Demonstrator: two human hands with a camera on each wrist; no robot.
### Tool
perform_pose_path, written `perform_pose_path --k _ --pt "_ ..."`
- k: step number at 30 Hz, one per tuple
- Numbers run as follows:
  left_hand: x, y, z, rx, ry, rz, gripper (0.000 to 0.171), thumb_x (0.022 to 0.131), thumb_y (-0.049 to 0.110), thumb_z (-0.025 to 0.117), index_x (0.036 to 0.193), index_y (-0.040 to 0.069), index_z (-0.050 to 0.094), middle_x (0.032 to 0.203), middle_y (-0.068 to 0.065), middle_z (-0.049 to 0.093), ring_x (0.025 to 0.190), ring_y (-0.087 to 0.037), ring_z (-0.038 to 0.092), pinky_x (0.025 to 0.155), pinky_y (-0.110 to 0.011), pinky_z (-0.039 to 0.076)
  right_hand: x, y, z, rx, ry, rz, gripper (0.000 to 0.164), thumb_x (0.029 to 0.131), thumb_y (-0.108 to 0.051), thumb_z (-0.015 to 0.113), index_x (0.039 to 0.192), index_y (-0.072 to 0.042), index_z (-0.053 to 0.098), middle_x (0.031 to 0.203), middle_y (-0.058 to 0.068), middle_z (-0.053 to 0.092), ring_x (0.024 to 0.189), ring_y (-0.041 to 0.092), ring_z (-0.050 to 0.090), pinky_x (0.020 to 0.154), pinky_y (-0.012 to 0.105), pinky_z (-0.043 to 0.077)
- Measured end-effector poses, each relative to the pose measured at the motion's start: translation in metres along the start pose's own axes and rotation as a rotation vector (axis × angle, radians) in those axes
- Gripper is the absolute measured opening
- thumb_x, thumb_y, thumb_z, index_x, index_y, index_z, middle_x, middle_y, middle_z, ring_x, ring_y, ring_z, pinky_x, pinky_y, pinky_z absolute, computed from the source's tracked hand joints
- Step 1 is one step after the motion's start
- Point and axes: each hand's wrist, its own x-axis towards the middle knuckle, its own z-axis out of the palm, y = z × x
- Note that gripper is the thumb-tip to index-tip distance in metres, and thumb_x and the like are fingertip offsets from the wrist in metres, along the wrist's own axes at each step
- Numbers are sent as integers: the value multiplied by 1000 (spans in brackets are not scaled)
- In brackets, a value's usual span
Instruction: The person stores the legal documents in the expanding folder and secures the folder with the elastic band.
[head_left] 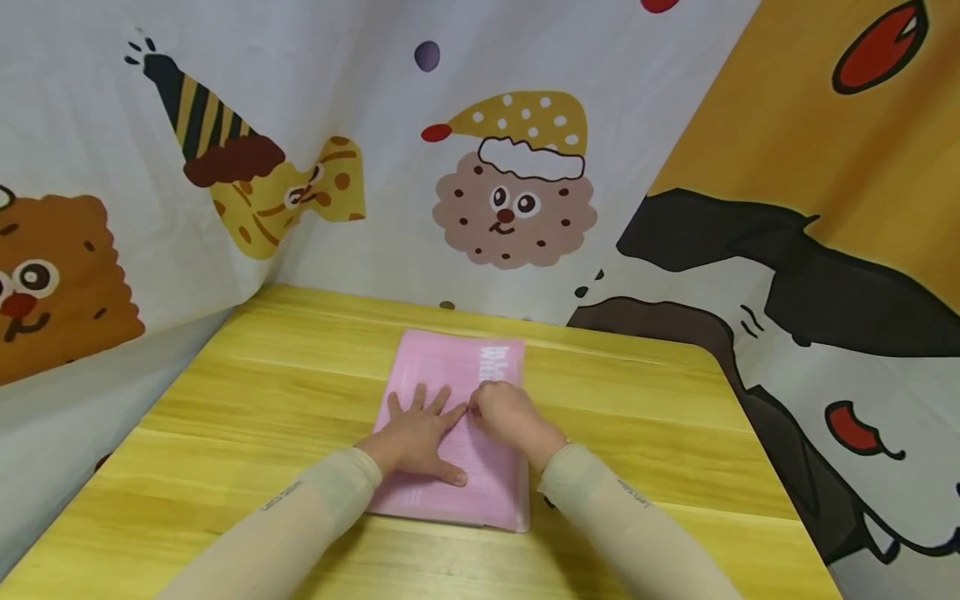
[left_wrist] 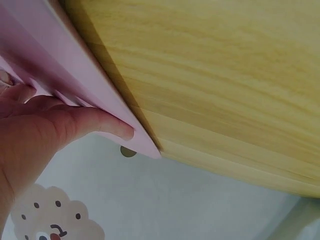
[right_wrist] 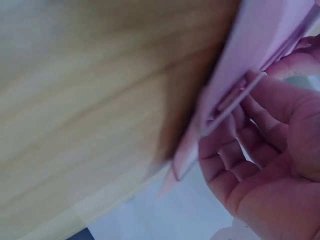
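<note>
A flat pink book [head_left: 438,358] with white lettering near its far right corner lies on the wooden table; a translucent plastic-like margin shows along its right edge. My left hand [head_left: 420,442] rests flat on the book with its fingers spread. In the left wrist view, the thumb or a finger of that left hand [left_wrist: 45,127] lies along the pink surface close to its edge. My right hand [head_left: 513,421] is curled over the book's right half, beside the left fingertips. The right wrist view shows this hand [right_wrist: 270,160] pinching a thin raised edge [right_wrist: 235,105] on the book.
The yellow wood-grain table [head_left: 637,433] extends around the book on all sides. Behind it hangs a white cloth [head_left: 360,92] printed with cartoon biscuits and hats. More of the cloth, with a large orange and black figure, hangs along the right.
</note>
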Motion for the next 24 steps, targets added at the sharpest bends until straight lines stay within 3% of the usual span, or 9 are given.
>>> perform_pose_path --k 24 --pt "-1 -1 2 -6 15 8 118 73 75 84 169 24 36 178 -21 18 159 -61 10 116 -90 5 1 -7 -5 -47 -71 64 9 96 -9 73 93 -5 80 99 12 76 98 29 74 90 43 63"
